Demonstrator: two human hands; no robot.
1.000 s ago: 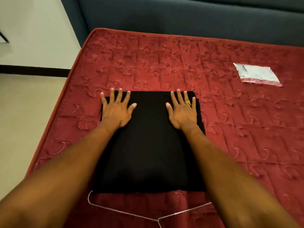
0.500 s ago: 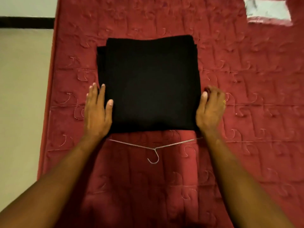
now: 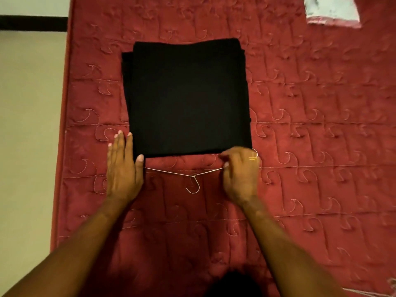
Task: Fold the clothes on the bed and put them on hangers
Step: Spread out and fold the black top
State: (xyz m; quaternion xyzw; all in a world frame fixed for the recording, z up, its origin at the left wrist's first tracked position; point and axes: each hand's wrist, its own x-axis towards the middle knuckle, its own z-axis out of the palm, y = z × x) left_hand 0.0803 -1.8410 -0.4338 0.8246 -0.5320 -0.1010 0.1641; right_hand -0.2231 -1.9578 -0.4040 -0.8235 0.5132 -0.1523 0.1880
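Two hands, head view: both reach forward over the red quilted bed point(image 3: 310, 146), one at each near corner of the black garment point(image 3: 188, 97).
Garment: the black garment is folded into a thick, nearly square pile and lies flat on the bed, closer to the bed's left edge. A lower layer shows a little past its left side.
Hanger: the wire hanger point(image 3: 194, 179) lies on the bed just beside the garment's near edge, between the two hands. Its hook points toward the person and its two sloping arms run out to the hands. Its bottom bar cannot be seen.
Left hand: the left hand point(image 3: 124, 168) lies palm down on the bed, fingers straight and close together, along the garment's left side. The thumb tip touches the near left corner. It holds nothing. The hanger's left arm ends just beside the thumb, and I cannot tell if they touch.
Right hand: the right hand point(image 3: 241, 170) is at the garment's near right corner, a little blurred. Its fingers are curled and pinch the right end of the hanger.
Ring: a gold ring point(image 3: 252, 159) sits on one finger of the right hand.
Upper right: a plastic packet point(image 3: 332, 9) lies on the bed, well apart from the garment.
Left side: pale floor point(image 3: 27, 125) beside the bed.
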